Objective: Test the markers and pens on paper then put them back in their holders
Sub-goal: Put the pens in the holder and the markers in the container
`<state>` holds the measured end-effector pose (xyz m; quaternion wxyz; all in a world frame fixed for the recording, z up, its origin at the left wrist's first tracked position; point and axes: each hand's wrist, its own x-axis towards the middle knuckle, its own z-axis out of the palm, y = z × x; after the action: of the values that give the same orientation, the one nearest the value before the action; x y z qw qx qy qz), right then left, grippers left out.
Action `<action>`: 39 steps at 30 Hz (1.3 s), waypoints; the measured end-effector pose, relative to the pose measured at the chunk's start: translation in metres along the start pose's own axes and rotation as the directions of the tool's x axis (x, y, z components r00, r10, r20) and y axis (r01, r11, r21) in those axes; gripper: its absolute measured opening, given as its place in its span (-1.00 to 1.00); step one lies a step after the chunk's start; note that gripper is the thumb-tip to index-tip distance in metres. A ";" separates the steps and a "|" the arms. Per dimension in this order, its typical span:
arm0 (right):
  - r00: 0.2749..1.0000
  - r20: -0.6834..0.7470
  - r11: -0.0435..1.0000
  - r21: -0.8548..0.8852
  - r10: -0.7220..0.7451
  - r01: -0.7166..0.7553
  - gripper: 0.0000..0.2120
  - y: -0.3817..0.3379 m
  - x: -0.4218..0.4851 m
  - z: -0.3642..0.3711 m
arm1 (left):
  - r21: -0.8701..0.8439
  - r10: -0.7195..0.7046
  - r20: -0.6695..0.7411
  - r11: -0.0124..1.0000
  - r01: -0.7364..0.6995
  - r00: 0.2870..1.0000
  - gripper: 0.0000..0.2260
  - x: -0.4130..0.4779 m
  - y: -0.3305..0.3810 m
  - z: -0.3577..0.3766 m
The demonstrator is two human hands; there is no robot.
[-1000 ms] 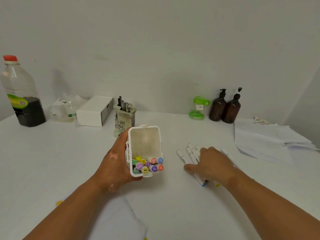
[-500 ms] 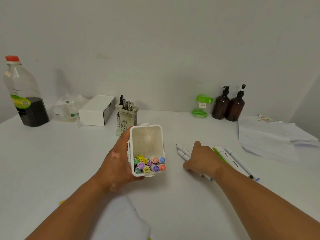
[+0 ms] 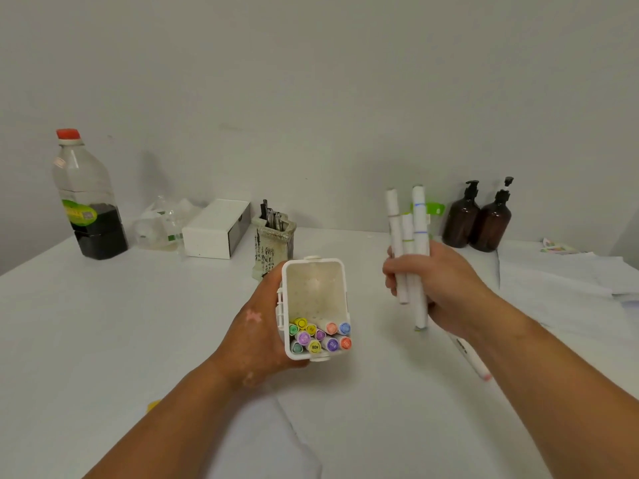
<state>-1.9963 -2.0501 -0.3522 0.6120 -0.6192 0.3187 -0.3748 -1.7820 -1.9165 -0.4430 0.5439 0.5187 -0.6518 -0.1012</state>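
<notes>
Clasped round a few markers (image 3: 416, 233) right of centre, the right hand (image 3: 444, 288) should level their ends, then slide them into the box's (image 3: 316, 288) bare upper half — the left hand (image 3: 257, 337) grips it, tilted, at centre.

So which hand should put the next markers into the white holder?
Right: the right hand grips a bundle of markers beside the white holder, which the left hand is busy holding.
</notes>
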 end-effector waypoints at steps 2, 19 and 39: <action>0.979 0.106 0.959 0.243 -0.174 0.144 -0.82 -0.022 -0.008 0.020 | 0.019 0.001 0.002 1.000 -0.001 1.000 -0.11 0.000 0.000 0.000; 0.843 0.188 0.800 -0.266 -0.504 0.537 -0.81 0.001 -0.011 0.108 | 0.184 -0.090 -0.068 0.978 0.101 0.994 -0.17 0.003 -0.011 0.000; 0.689 -0.208 0.719 -0.169 -0.694 0.674 -0.57 -0.044 -0.017 0.070 | 0.085 -0.097 -0.015 0.992 0.098 0.995 -0.04 -0.002 -0.003 -0.007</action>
<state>-1.9481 -1.9969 -0.3073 0.3566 -0.6629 0.1559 -0.6396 -1.7748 -1.9129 -0.4438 0.5193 0.5734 -0.6262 -0.0969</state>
